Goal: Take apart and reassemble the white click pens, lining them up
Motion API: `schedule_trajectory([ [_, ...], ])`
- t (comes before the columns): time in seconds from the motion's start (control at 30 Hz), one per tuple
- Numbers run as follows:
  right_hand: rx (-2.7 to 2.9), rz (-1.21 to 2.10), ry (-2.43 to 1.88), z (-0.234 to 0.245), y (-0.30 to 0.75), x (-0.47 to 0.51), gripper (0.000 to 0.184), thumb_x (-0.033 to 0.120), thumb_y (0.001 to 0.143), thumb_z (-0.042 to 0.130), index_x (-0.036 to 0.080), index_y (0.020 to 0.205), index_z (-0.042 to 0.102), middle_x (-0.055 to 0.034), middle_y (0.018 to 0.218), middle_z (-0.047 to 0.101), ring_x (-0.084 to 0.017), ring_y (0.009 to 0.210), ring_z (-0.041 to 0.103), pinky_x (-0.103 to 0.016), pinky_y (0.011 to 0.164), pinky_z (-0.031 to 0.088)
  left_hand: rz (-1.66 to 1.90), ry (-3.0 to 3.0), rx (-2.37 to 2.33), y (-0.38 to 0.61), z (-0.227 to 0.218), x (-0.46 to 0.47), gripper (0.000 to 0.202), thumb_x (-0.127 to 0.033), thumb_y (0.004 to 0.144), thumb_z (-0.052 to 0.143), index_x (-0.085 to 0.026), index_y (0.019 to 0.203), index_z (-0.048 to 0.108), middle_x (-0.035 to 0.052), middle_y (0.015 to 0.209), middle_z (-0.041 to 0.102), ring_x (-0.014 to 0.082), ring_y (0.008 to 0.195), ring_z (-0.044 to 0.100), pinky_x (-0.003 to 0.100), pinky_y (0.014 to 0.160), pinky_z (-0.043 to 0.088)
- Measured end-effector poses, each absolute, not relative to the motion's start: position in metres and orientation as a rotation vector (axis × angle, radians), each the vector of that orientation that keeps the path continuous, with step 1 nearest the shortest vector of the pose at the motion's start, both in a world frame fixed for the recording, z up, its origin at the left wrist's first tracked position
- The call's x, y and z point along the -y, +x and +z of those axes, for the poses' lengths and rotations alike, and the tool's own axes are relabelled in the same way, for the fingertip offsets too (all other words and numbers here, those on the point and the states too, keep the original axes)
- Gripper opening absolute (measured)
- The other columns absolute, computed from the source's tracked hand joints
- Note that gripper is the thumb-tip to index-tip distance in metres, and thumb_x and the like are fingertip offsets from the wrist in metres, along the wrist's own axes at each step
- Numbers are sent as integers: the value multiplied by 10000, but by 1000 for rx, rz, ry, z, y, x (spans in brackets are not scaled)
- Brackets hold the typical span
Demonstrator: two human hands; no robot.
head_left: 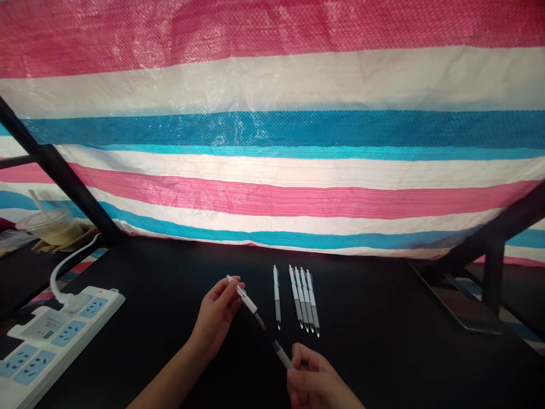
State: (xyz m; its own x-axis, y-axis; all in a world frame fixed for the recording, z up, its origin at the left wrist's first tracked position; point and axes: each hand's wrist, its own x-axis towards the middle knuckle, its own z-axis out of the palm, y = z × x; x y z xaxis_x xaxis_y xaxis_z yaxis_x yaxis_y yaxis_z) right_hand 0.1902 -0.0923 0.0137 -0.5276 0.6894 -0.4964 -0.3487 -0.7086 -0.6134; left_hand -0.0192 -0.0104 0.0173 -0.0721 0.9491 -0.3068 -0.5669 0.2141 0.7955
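My left hand pinches the upper half of a white pen, clicker end pointing up and left, with the thin refill sticking out of it toward the lower right. My right hand is closed on the pen's lower barrel, which is pulled apart from the upper half along the refill. Just beyond my hands, several whole white pens lie side by side on the black table, tips toward me, one of them set a little to the left.
A white power strip with a cable lies at the left edge. A plastic cup with a straw stands far left. A striped red, white and blue tarp hangs behind the table. Black frame bars cross both sides.
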Motion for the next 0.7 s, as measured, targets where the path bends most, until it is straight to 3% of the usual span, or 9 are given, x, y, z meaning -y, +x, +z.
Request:
schedule_trajectory([
  [0.47, 599, 2175, -1062, 10, 187, 95, 407, 374, 670, 775, 209, 703, 405, 46, 517, 585, -54, 413, 492, -177, 435, 282, 982, 730, -902, 1, 19, 29, 204, -292, 716, 790, -137, 806, 693, 35, 759, 661, 113, 700, 604, 204, 629, 517],
  [0.6, 600, 2184, -1114, 8, 185, 94, 454, 476, 611, 792, 198, 676, 440, 44, 477, 575, -48, 365, 459, -177, 401, 259, 971, 735, -885, -2, 21, 29, 218, -298, 720, 787, -130, 831, 705, 51, 773, 678, 123, 722, 613, 218, 656, 518],
  [0.7, 596, 2175, -1153, 7, 184, 94, 442, 543, 646, 741, 163, 707, 525, 34, 450, 565, -39, 347, 442, -165, 388, 256, 977, 730, -863, -2, 20, 29, 230, -299, 718, 789, -125, 847, 710, 66, 784, 694, 137, 738, 628, 231, 671, 521],
])
